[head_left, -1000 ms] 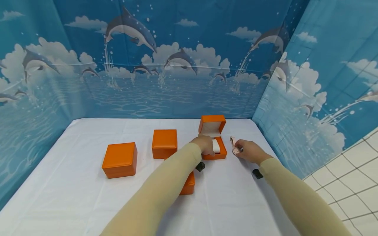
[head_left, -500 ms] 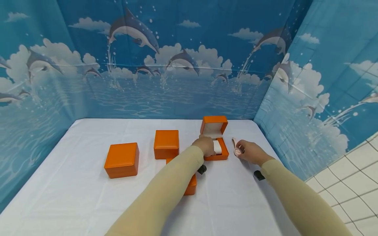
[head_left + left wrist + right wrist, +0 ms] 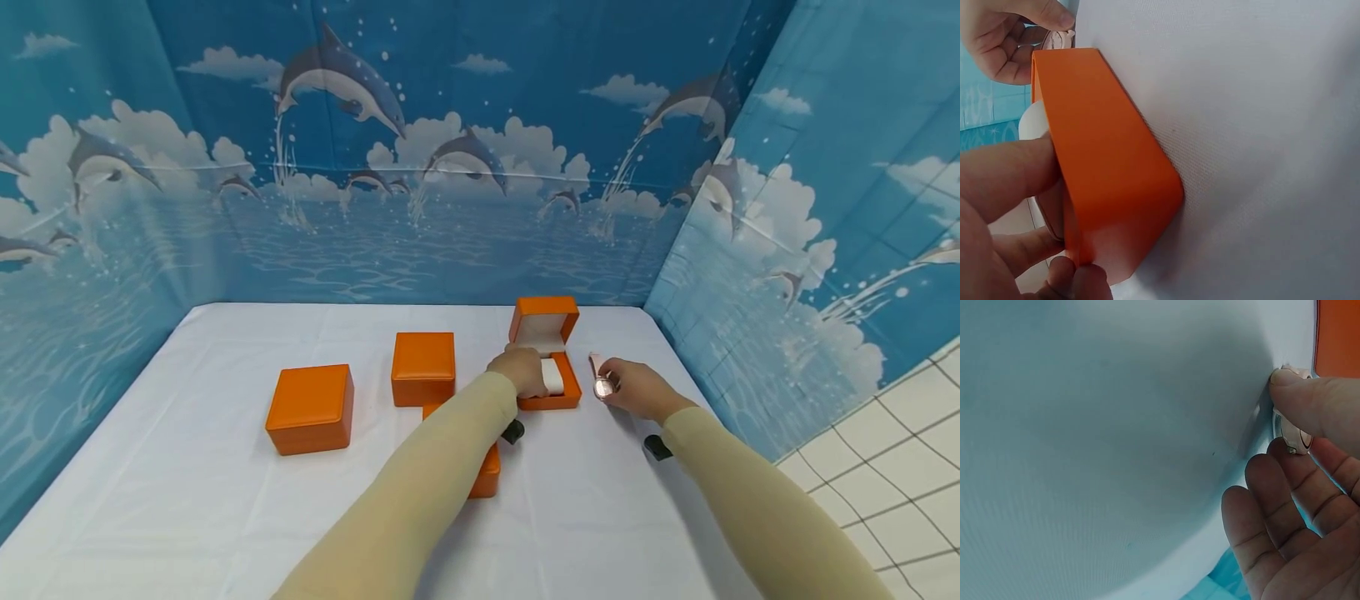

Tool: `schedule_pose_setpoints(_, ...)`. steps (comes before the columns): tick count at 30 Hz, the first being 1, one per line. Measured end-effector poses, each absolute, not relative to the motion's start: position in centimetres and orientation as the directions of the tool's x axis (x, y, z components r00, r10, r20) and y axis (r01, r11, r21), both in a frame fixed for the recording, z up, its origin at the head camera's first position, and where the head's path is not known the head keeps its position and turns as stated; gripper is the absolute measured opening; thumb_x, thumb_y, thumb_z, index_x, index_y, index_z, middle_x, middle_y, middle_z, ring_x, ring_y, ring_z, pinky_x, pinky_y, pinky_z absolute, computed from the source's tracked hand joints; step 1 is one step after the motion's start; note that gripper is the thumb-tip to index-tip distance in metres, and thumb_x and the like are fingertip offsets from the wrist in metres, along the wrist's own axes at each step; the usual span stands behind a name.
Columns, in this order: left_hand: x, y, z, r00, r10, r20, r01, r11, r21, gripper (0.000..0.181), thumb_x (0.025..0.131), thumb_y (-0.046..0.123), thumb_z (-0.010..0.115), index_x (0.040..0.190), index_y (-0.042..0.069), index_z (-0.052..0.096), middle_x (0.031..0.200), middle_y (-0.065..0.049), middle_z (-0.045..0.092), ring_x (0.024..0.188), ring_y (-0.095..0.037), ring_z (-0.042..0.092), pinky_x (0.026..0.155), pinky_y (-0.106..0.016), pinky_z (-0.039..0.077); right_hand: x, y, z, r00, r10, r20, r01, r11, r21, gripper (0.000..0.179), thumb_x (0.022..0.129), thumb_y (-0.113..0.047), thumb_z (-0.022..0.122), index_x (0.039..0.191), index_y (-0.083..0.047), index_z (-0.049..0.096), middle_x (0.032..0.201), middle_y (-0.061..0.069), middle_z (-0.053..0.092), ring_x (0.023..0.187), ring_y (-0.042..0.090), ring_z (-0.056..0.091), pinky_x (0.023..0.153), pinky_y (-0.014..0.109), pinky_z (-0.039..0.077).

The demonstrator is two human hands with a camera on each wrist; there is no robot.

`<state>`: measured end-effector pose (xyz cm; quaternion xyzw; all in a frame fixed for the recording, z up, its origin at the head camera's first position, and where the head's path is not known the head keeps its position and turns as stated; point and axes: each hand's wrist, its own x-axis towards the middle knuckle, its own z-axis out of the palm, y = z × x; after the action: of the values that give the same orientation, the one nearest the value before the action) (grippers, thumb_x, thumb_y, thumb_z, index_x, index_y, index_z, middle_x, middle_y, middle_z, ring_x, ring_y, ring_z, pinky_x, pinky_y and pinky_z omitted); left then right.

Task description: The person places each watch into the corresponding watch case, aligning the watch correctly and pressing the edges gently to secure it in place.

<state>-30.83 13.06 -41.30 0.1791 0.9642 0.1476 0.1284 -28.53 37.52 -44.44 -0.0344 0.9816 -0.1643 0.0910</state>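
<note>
An orange watch box (image 3: 567, 398) stands on the white cloth with its lid (image 3: 546, 305) raised. Inside it sits a white cushion (image 3: 552, 377). My left hand (image 3: 517, 371) is at the box's left side; in the left wrist view its fingers (image 3: 1019, 250) hold the near corner of the rim, and one digit reaches inside toward the cushion. To the right of the box, my right hand (image 3: 637, 387) pinches the round case of a pink wristwatch (image 3: 602, 387), whose strap points away from me. In the right wrist view, thumb and fingertips are at the watch (image 3: 1295, 434), low over the cloth.
Two closed orange boxes (image 3: 309, 408) (image 3: 423, 367) stand to the left. Another orange box (image 3: 487, 475) is partly hidden beneath my left sleeve (image 3: 420, 475). A blue dolphin curtain (image 3: 450, 242) borders the white table (image 3: 187, 467) at the back and sides.
The head view has shifted slightly, so everything sits a little further right. The watch face catches the light differently now. Both hands otherwise keep their places at the box and the watch.
</note>
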Motion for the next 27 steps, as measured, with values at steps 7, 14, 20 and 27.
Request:
schedule_pose_setpoints(7,-31.3,12.99,-41.35,-0.898,0.387,-0.21,0.304,0.89,0.341,0.048,0.091,0.042,0.081,0.122,0.007,0.072,0.119,-0.012,0.057,0.09,-0.02,0.061,0.08,-0.033,0.058,-28.61,37.69,-44.53,-0.984,-0.102,-0.148,-0.048,0.943,-0.328,0.038,0.095,-0.019,0.079,0.125,-0.004,0.062,0.107,0.012,0.07,0.092,0.025,0.062,0.087,0.042,0.058)
schedule_pose_setpoints(14,-31.6,13.05,-41.38,-0.903,0.38,-0.202,0.3,0.892,0.338,0.044,0.091,0.037,0.081,0.121,0.007,0.071,0.114,-0.01,0.057,0.09,-0.021,0.061,0.078,-0.034,0.057,-28.75,37.51,-44.29,-0.984,-0.106,-0.141,-0.054,0.942,-0.33,0.036,0.095,-0.017,0.078,0.123,-0.004,0.061,0.107,0.012,0.069,0.092,0.024,0.062,0.088,0.043,0.058)
schedule_pose_setpoints(20,-31.35,12.99,-41.11,-0.902,0.398,-0.167,0.333,0.887,0.321,0.042,0.09,0.033,0.08,0.122,0.009,0.071,0.11,-0.008,0.063,0.089,-0.021,0.061,0.075,-0.034,0.056,-28.59,37.38,-44.24,-0.985,-0.1,-0.139,-0.048,0.941,-0.336,0.036,0.094,-0.017,0.079,0.122,-0.004,0.06,0.107,0.012,0.069,0.093,0.025,0.061,0.088,0.043,0.057)
schedule_pose_setpoints(27,-31.36,13.22,-41.32,-0.897,0.424,-0.128,0.373,0.88,0.295,0.047,0.089,0.033,0.081,0.128,0.011,0.068,0.107,-0.006,0.066,0.085,-0.021,0.062,0.074,-0.035,0.055,-28.57,37.57,-44.57,-0.984,-0.072,-0.162,-0.012,0.939,-0.344,0.037,0.094,-0.016,0.079,0.123,-0.004,0.059,0.107,0.012,0.068,0.093,0.025,0.06,0.088,0.041,0.057)
